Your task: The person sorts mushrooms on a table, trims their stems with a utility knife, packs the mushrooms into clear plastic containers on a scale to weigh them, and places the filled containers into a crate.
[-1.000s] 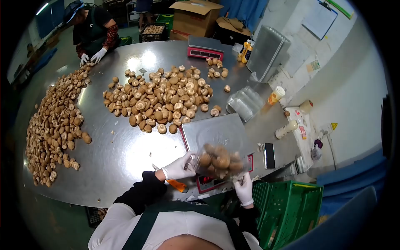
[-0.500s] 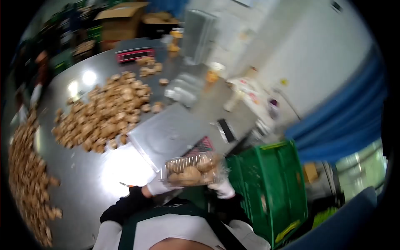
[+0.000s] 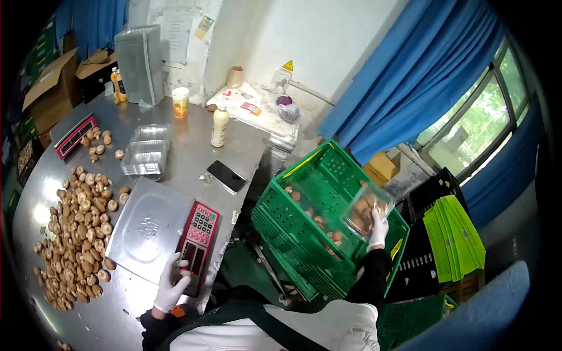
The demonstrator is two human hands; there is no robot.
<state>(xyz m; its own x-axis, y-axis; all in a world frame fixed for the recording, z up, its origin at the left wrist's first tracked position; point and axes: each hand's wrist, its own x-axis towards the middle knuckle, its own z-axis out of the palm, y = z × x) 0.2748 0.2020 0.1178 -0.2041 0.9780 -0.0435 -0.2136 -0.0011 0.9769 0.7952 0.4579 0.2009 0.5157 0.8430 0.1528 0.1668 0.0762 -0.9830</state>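
My right hand (image 3: 379, 230), in a white glove, grips a clear plastic box of mushrooms (image 3: 366, 212) by its near side. The box is tilted above the green crate (image 3: 298, 225), inside the outline of its rim. More packed mushrooms (image 3: 316, 218) lie down in the crate. My left hand (image 3: 171, 285), also gloved, is at the near end of the digital scale (image 3: 153, 231), its fingers apart over the display and holding nothing. Whether the fingertips touch the scale I cannot tell. The metal pan of the scale is bare.
Loose mushrooms (image 3: 79, 240) are heaped left of the scale. Behind it are nested clear trays (image 3: 146, 153), a phone (image 3: 226, 176), a bottle (image 3: 219, 126), a cup (image 3: 180, 103) and a second scale (image 3: 76, 136). Lime-green crates (image 3: 453, 237) stand far right.
My view has turned to the right. My right hand has carried the mushroom box from in front of my body to above the green crate. My left hand has let go of it.
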